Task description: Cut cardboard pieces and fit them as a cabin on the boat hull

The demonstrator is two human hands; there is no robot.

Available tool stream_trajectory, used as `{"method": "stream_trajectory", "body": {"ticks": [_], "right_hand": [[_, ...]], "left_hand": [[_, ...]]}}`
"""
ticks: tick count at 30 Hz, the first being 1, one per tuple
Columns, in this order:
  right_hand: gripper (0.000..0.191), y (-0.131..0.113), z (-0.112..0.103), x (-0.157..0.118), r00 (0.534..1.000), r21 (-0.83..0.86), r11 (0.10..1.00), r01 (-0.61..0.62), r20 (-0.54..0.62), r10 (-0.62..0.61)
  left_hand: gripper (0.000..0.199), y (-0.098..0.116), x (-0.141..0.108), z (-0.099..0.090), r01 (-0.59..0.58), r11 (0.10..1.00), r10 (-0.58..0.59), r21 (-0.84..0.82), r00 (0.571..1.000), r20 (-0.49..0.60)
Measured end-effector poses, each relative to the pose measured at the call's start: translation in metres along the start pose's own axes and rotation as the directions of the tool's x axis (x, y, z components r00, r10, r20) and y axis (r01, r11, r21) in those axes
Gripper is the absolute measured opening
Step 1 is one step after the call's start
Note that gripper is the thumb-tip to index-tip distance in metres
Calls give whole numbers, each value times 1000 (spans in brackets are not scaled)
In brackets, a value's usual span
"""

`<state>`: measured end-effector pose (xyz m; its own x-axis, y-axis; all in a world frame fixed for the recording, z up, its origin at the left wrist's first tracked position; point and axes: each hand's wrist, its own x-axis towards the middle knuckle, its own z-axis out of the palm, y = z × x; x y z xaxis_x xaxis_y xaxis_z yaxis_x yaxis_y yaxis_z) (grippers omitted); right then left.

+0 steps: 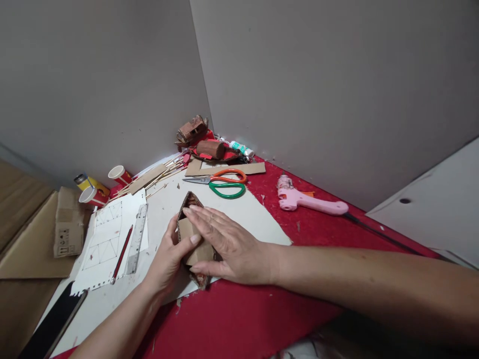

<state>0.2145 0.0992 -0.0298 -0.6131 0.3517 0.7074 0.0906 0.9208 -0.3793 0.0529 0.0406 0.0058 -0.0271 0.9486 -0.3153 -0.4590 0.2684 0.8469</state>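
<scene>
A small cardboard boat model with pointed ends and corrugated edges is between my two hands, above the white paper. A tan cardboard piece curves over its middle. My left hand grips the boat's left side, its thumb pressing on the tan piece. From the right, my right hand spans the boat, fingers stretched over the top and thumb at the near end. Part of the boat's right side is hidden under that hand. Beyond it lie scissors with one orange and one green handle.
A pink glue gun lies right on the red cloth. Brown craft models, wooden sticks and cardboard strips are at the back. Left are paper cups, a ruler, a pencil, a drawing and a phone.
</scene>
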Motion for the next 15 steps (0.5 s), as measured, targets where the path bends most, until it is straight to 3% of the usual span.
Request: {"method": "stream_trajectory", "body": {"ticks": [3,7,11,15], "right_hand": [[98,1,1,0,1000,53,999,13,2,-13],[89,2,-7,2,996,188,982,3,-86,14],[78,5,-24,8,964,297,943,-153,-167,209],[69,10,-33,12,900,407,849,-337,-126,417]], "left_hand": [[68,0,3,-3,-142,967,140,213,990,23],[55,1,6,-8,-120,958,116,261,993,28],[48,10,11,-16,-80,967,86,240,996,-17],[51,21,18,-29,-31,989,37,147,999,-36]]}}
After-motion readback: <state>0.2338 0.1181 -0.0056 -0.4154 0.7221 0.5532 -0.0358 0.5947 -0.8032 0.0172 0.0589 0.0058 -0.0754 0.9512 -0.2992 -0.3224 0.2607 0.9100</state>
